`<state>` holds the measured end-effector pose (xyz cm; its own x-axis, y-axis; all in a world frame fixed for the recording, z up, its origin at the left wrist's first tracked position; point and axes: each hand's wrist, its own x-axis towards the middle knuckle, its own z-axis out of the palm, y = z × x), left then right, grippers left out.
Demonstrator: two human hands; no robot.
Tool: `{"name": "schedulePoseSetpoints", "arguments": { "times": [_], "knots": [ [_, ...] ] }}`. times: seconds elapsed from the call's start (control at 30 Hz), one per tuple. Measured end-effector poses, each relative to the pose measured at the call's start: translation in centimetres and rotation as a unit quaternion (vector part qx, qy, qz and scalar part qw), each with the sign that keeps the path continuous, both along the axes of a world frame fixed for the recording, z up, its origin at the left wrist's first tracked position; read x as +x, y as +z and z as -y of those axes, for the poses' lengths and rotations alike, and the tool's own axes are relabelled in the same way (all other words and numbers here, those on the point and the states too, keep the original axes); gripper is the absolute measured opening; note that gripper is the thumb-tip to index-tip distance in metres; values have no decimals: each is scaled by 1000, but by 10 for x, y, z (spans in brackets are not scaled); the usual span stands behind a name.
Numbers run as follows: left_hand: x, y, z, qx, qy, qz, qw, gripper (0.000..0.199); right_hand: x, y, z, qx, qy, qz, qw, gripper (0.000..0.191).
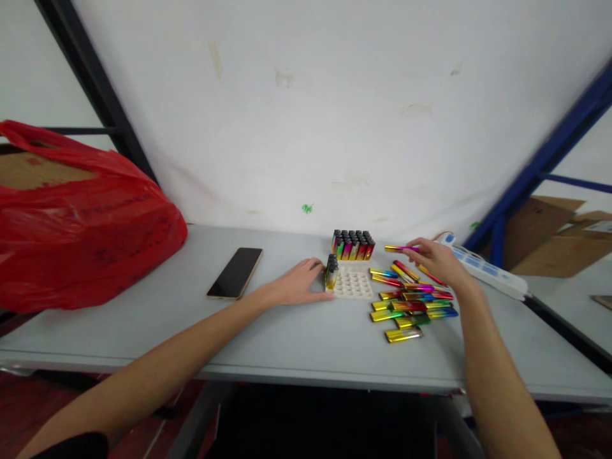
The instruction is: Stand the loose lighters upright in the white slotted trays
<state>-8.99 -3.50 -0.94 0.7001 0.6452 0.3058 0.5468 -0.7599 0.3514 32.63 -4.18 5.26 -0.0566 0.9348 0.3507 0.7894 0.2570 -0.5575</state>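
Observation:
My left hand (299, 284) lies on the table at the left side of a white tray (354, 284) with rows of round holes. Its thumb and fingers are spread, the thumb at the tray's front left corner. A few lighters (331, 273) stand upright along the tray's left edge. My right hand (433, 258) is closed on a lighter (396, 248), gold at one end and purple toward the fingers, held level above the table. Below it lies a loose pile of shiny multicoloured lighters (414, 306). Behind the tray, a block of upright lighters (354, 246) with black tops stands in rows.
A dark-screened phone (236, 273) lies left of my left hand. At the far left sits a red plastic bag (86, 236) with a carton in it. A white power strip (492, 271) runs along the right, near cardboard boxes (564, 239). A wall (306, 127) closes off the back.

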Motion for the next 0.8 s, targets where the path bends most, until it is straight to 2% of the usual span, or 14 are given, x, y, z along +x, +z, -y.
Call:
{"name": "schedulePoseSetpoints", "arguments": {
  "times": [0.07,0.17,0.27,0.33,0.43,0.53,0.67,0.8],
  "knots": [
    [2,-1,0,3,8,6,1000,77,-16,0,-2,52,-3,-56,997,72],
    [5,-3,0,4,23,5,1000,76,-44,-2,-5,68,26,-170,983,70],
    [6,-3,1,4,27,4,1000,77,-74,-7,-3,29,70,-260,963,66],
    [6,-2,1,4,25,8,1000,77,-92,-10,2,-22,124,-316,940,64],
    [5,-2,1,2,19,13,1000,77,-114,-14,8,-87,172,-363,912,62],
    [5,-3,0,-1,17,13,1000,76,-127,-18,10,-128,166,-377,902,68],
    [5,-4,-1,2,15,12,1000,78,-138,-24,6,-170,132,-365,906,78],
    [5,-5,-2,4,12,11,1000,76,-148,-30,5,-164,81,-350,919,73]
  ]
}}
